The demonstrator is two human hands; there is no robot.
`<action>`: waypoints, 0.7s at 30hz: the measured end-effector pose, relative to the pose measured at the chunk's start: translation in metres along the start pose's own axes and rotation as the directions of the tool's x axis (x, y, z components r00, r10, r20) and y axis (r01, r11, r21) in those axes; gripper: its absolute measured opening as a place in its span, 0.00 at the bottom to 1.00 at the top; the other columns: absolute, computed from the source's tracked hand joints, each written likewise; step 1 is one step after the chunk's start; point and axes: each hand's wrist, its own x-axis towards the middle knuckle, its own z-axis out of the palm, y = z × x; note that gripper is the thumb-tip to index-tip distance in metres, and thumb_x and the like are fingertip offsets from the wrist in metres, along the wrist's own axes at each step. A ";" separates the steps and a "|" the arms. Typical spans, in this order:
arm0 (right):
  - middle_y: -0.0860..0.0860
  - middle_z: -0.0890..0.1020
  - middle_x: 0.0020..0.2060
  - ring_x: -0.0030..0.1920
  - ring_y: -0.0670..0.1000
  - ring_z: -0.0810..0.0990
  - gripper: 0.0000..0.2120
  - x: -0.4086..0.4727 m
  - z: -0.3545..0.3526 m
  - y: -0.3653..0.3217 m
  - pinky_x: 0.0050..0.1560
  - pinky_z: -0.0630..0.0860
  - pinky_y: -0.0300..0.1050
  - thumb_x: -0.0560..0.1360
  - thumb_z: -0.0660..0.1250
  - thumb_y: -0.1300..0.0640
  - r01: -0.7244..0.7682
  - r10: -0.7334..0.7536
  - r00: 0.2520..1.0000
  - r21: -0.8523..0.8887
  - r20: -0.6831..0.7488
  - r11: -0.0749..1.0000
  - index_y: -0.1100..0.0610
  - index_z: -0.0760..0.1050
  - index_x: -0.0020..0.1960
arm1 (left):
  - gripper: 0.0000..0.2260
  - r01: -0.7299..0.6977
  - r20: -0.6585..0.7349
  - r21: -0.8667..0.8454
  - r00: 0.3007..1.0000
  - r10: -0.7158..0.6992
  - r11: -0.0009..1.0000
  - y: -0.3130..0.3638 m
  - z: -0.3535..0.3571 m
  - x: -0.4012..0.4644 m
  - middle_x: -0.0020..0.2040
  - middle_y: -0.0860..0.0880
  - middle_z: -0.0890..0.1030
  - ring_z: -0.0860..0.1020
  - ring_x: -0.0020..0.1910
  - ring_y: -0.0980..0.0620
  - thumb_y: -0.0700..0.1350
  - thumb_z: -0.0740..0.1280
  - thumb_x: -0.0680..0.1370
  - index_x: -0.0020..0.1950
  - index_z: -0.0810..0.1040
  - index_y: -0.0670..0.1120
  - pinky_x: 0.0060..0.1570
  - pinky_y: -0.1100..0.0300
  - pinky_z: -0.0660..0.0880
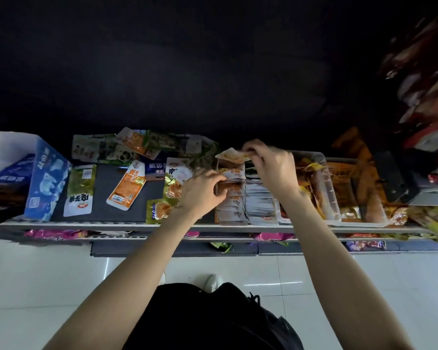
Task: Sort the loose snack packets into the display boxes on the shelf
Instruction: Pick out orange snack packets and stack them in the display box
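My right hand pinches a small orange-and-white snack packet above the back of an orange display box. That box holds a row of matching packets standing on edge. My left hand reaches into the box's left side, its fingers curled on the upright packets. A second row of white packets fills the space just right of it. Loose packets lie on the dark shelf to the left: an orange one, a green-and-white one and a gold one.
A heap of mixed packets lies at the shelf's back. Blue cartons stand at the left end. A clear plastic bin with yellow and orange snacks sits to the right. Lower shelves carry pink packets. White tiled floor below.
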 end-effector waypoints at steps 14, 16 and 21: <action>0.51 0.82 0.33 0.34 0.53 0.82 0.16 0.017 0.035 -0.001 0.32 0.76 0.42 0.68 0.74 0.61 0.178 0.003 0.953 -0.566 0.304 0.805 0.50 0.79 0.53 | 0.10 0.051 -0.105 0.068 0.994 -0.044 0.996 -0.002 -0.005 0.002 0.54 0.55 0.81 0.79 0.49 0.56 0.51 0.62 0.80 0.58 0.80 0.56 0.35 0.66 0.64; 0.55 0.81 0.48 0.49 0.56 0.81 0.17 0.016 0.044 -0.001 0.46 0.76 0.47 0.77 0.62 0.63 0.181 0.081 0.898 -0.532 0.432 0.827 0.50 0.73 0.64 | 0.11 0.036 -0.100 0.059 0.995 -0.030 0.998 0.002 -0.005 0.004 0.54 0.55 0.81 0.79 0.51 0.56 0.51 0.61 0.80 0.59 0.79 0.56 0.37 0.66 0.65; 0.53 0.83 0.40 0.41 0.54 0.82 0.11 0.019 0.045 -0.005 0.38 0.76 0.44 0.72 0.70 0.61 0.101 0.098 0.932 -0.511 0.348 0.853 0.53 0.79 0.53 | 0.12 0.037 -0.102 0.032 0.994 -0.034 0.999 0.004 -0.005 0.005 0.58 0.55 0.79 0.78 0.52 0.56 0.52 0.61 0.80 0.61 0.77 0.56 0.41 0.65 0.70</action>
